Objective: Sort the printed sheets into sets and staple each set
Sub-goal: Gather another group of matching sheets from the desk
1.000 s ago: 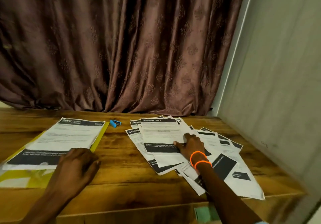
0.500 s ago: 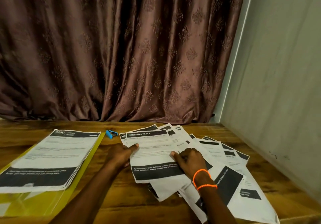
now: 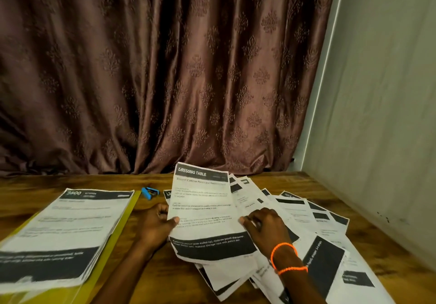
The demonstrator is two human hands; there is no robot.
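Wooden table (image 3: 151,268) bears printed sheets (image 3: 306,211) before brown curtain (image 3: 165,67).

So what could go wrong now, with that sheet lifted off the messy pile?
The left hand pinches only the edge of the lifted sheet, so it may crease or slip. The right hand rests on the loose fanned pile, which could slide and mix pages further. The small blue stapler lies beyond the papers, so reaching for it might disturb the neat stack on the yellow folder.
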